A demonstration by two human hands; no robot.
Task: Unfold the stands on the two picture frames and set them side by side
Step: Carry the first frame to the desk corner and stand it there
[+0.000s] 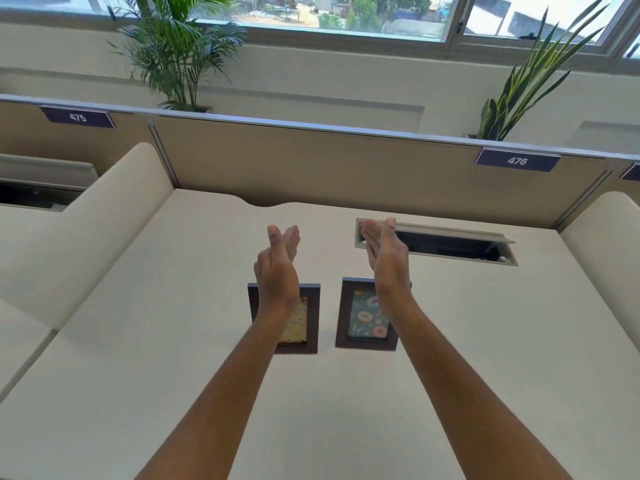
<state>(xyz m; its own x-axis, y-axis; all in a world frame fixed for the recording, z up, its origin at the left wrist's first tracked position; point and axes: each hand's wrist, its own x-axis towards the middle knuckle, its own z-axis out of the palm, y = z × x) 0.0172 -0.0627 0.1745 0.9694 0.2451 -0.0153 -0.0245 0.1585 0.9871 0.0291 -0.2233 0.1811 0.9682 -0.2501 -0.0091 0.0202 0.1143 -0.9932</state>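
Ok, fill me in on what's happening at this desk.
A person has both hands raised and open above the desk, holding nothing. The left hand and right hand hover over two dark picture frames. The yellow-print frame and the donut-print frame sit side by side with a gap between them.

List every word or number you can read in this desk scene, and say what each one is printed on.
"475" on the dark label on the left partition.
"476" on the dark label on the right partition.
A third label at the far right is cut off, unreadable.
The picture frames show no text.
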